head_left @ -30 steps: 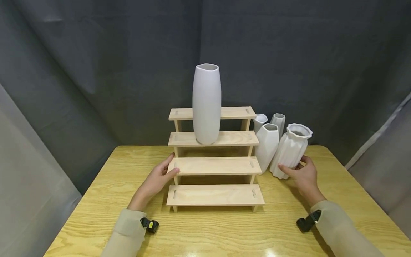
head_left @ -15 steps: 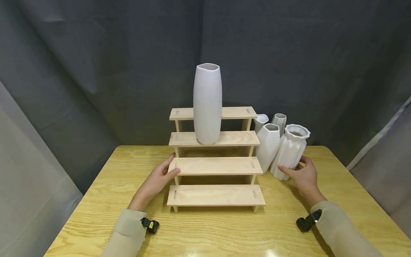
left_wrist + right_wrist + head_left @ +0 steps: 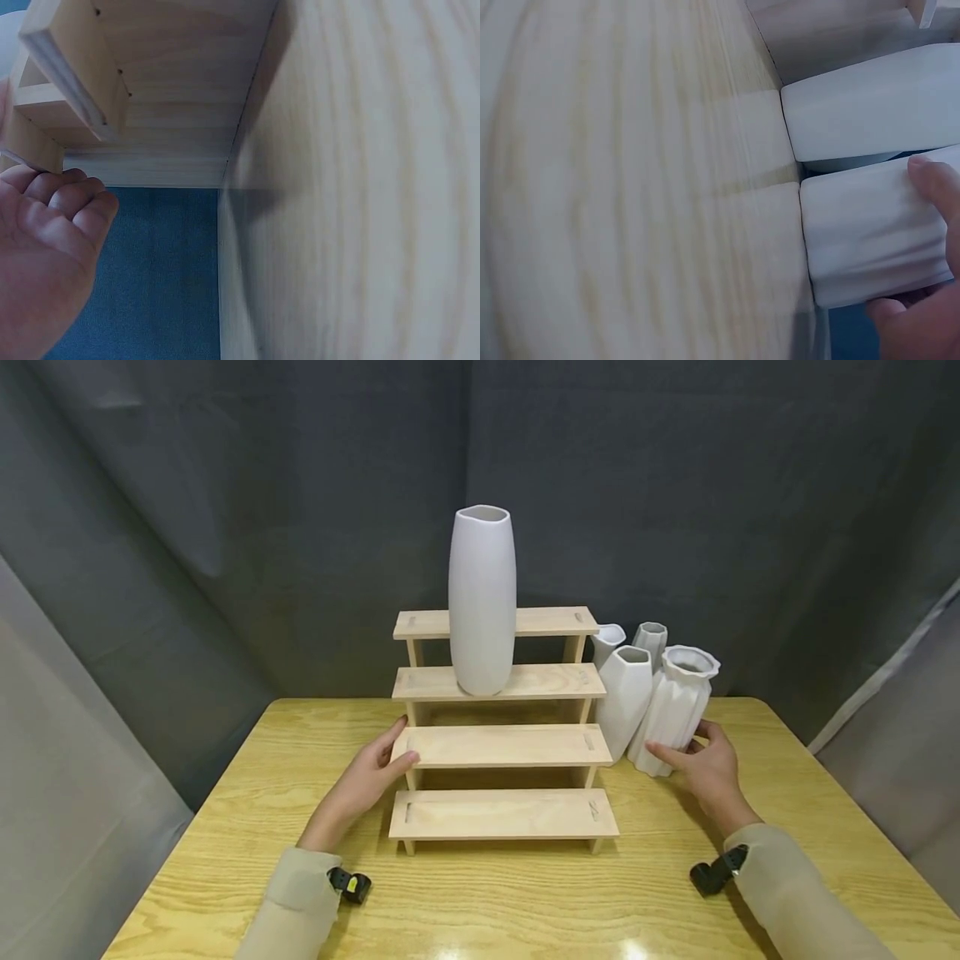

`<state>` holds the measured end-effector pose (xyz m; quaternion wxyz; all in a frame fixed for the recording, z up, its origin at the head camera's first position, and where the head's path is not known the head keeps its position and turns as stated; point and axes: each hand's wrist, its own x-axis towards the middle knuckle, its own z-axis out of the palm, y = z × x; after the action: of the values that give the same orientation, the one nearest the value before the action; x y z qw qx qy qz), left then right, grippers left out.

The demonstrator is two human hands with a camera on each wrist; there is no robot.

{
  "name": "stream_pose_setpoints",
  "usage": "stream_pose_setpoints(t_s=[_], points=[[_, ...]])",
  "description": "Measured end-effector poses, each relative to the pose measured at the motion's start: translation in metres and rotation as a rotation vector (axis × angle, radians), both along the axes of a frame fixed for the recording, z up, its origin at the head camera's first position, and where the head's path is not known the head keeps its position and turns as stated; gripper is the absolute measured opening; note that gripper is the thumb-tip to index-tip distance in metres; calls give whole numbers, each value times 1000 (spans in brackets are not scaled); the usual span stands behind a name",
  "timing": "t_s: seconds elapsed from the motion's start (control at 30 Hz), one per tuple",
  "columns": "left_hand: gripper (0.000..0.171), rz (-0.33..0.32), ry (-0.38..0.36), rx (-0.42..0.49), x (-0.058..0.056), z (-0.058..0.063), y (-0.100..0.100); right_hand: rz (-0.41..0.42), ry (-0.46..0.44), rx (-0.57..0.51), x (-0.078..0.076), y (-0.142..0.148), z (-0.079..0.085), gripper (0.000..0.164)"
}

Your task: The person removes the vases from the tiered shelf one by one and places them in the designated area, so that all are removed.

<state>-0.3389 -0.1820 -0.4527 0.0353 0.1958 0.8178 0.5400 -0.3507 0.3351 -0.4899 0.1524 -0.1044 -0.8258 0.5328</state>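
Observation:
My left hand (image 3: 365,779) holds the left end of a stepped wooden display stand (image 3: 502,746), thumb on a lower shelf's edge. In the left wrist view its fingers (image 3: 90,214) curl beneath the wood. A tall smooth white vase (image 3: 483,602) stands upright on the shelf below the top one. At the stand's right, my right hand (image 3: 708,772) grips a pleated white vase (image 3: 673,722) low on its body, thumb in front. The right wrist view has this vase's base on the table, close beside a faceted white vase (image 3: 877,105).
Two smaller white vases, a flared one (image 3: 606,643) and a narrow one (image 3: 650,642), stand partly hidden behind the faceted vase. A wood-grain table (image 3: 480,902) bears everything, with a dark curtain (image 3: 300,527) hanging behind.
The pleated vase's rim has shifted slightly left, toward the faceted vase, with my right hand still around it. My left hand and the tall vase keep their places.

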Motion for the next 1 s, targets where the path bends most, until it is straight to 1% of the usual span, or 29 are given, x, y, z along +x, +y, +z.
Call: stream_pose_setpoints(t_s=[0.1, 0.3, 0.5, 0.67, 0.73, 0.9, 1.0], points=[[79, 1, 0, 5, 0, 0, 0, 2, -8, 13, 0, 0, 2, 104], [79, 7, 5, 2, 0, 1, 0, 6, -16, 17, 3, 0, 5, 98], [80, 10, -2, -1, 0, 0, 0, -17, -10, -21, 9, 1, 6, 91], [79, 3, 15, -2, 0, 1, 0, -40, -11, -43, 16, -2, 11, 87], [78, 0, 26, -5, 1, 1, 0, -40, -5, -63, 19, -3, 12, 86], [78, 7, 14, -8, 1, 0, 0, -34, 22, -128, 26, -4, 13, 83], [78, 4, 8, -4, 1, 0, 0, -35, 34, -125, 31, -5, 15, 82]])
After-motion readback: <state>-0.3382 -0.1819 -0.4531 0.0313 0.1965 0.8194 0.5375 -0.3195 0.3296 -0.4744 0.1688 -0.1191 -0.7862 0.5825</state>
